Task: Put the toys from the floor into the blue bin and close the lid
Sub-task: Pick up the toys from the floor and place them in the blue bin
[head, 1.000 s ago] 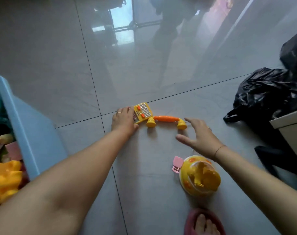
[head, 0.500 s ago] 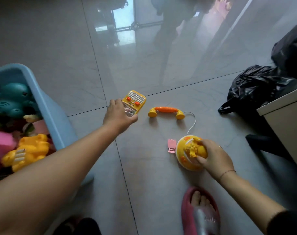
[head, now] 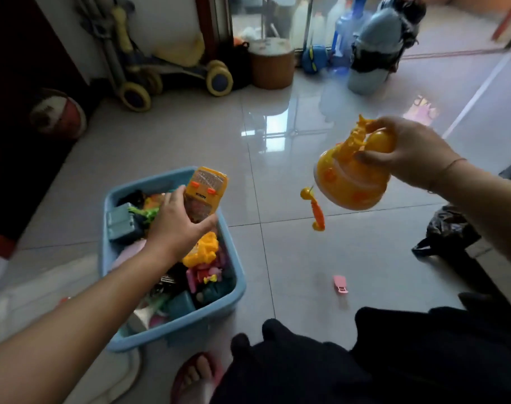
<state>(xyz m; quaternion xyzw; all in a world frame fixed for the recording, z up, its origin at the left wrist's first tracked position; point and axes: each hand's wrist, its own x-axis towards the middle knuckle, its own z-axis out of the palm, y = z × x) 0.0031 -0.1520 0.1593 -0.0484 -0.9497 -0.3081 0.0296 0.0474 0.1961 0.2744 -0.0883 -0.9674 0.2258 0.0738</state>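
Head view: orange handset (head: 318, 212) dangles, long axis vertical.

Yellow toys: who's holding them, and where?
Left-hand grip: toy phone, by its lower half. Right-hand grip: round yellow toy, by its top.

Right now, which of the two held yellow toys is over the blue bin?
The flat keypad toy in the left hand is over the blue bin; the round toy in the right hand hangs over floor.
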